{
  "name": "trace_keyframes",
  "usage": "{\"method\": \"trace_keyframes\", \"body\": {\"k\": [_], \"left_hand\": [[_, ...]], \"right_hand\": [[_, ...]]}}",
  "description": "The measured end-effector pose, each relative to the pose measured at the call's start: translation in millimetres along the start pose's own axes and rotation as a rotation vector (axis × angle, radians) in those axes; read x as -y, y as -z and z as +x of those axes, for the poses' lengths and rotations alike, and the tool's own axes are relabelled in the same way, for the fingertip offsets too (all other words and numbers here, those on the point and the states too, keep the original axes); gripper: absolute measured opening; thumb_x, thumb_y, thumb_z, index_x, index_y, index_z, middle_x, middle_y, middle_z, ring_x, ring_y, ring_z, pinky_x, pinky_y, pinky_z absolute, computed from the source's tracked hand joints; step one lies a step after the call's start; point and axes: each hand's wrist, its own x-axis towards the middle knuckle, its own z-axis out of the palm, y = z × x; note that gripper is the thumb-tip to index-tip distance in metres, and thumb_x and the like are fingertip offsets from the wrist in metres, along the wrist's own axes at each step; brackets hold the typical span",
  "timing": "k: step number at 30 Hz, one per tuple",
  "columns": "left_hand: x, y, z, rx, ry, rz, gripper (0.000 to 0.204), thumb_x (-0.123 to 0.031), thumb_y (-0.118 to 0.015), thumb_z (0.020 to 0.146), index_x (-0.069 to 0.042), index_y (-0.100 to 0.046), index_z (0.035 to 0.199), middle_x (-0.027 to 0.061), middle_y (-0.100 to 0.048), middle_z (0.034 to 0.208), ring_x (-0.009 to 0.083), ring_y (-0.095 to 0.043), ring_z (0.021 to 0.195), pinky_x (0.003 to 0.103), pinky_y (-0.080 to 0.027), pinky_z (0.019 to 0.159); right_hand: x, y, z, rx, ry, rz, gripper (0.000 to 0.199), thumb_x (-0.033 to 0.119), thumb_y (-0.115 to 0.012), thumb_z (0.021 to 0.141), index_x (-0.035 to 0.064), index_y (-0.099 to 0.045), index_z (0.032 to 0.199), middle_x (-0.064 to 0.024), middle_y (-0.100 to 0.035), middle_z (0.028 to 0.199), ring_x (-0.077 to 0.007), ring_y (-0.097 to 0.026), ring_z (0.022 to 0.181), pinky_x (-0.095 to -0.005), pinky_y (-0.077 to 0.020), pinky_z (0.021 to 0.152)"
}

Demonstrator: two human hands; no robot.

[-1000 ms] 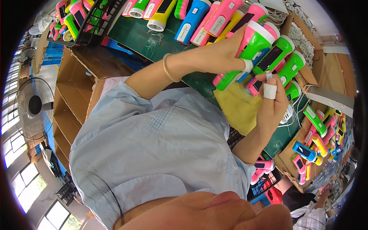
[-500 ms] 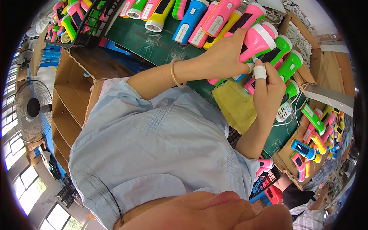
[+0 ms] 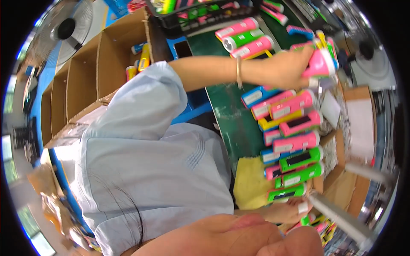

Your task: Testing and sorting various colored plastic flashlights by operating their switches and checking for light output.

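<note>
Green bench mat [image 3: 230,115]: largest surface; carries the stock along its far edge, within arm's reach of the seated person.

Cardboard pigeonhole box [image 3: 85,81]: stands open beside the bench, a few yellow and red items in its cells; apparently serves as side storage.

Pedestal fan [image 3: 64,30]: beyond the box, well apart from the work.

Black tray [image 3: 205,19]: at the head of the bench, loaded with more coloured torches, probably a separate batch.

Row of plastic torches [image 3: 294,141]: pink, green, blue and yellow bodies, laid side by side and touching, dark panels mostly facing up; likely ranked this way for counting and easy picking.

Yellow cloth [image 3: 252,183]: flat on the mat just beside the green end of the row, close to the lower hand.

Left hand [image 3: 286,68]: arm stretched right across the bench, thin bracelet [image 3: 238,72] at the wrist, fingers wrapped tight around a pink torch.

Pink torch [image 3: 320,64]: gripped by its body, flared white-rimmed head pointing outward, raised clear of the mat above the upper end of the row; hold suits carrying or setting down.

Right hand [image 3: 284,212]: low at the near edge, beside the cloth and the last green torch, fingers lying fairly straight; cannot tell whether anything sits in it.

White tape [image 3: 303,208]: wound round one right fingertip, presumably as protection.
</note>
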Motion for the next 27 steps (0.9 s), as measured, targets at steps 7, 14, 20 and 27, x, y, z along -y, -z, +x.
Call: {"method": "trace_keyframes", "body": {"k": [7,14,20,27], "left_hand": [[16.1,232.7,133.2,-0.571,0.705,0.573,0.054,-0.005,-0.062,0.06,-0.006,-0.048,0.112,0.0206,-0.058,0.078,0.035,-0.058,0.076,0.04,-0.047,0.065],[263.4,335.6,156.7,-0.4,-0.092,1.011,0.048,-0.004,-0.059,0.074,-0.015,-0.046,0.119,0.0148,-0.047,0.111,0.0328,-0.048,0.107,0.041,-0.043,0.085],[324.0,285.5,183.5,-0.121,-0.002,1.082,0.041,-0.006,-0.055,0.075,-0.013,-0.051,0.116,0.016,-0.047,0.111,0.0348,-0.046,0.106,0.042,-0.042,0.086],[204.7,109.9,210.9,0.071,-0.123,0.51,0.027,-0.017,-0.059,0.068,-0.001,-0.06,0.089,0.0224,-0.061,0.084,0.0345,-0.06,0.08,0.04,-0.048,0.073]], "right_hand": [[-89.8,76.2,16.5,0.334,-0.073,-0.261,0.038,0.034,-0.047,0.088,-0.0017,-0.055,0.076,-0.0079,-0.05,0.063,-0.0163,-0.044,0.056,-0.0293,-0.0337,0.047],[-86.1,29.1,10.1,0.283,0.085,-0.825,0.042,0.034,-0.046,0.089,-0.0028,-0.06,0.077,-0.0182,-0.056,0.064,-0.0285,-0.048,0.054,-0.0405,-0.0382,0.05],[-62.5,136.2,115.0,0.014,-0.806,0.264,0.032,0.026,-0.047,0.089,0.0009,-0.06,0.104,-0.0118,-0.06,0.077,-0.0235,-0.055,0.067,-0.0359,-0.044,0.055],[-63.3,6.8,7.2,0.328,-0.066,-0.644,0.032,0.021,-0.041,0.09,-0.0043,-0.059,0.089,-0.0141,-0.059,0.081,-0.0235,-0.054,0.073,-0.0324,-0.0437,0.064]]}}
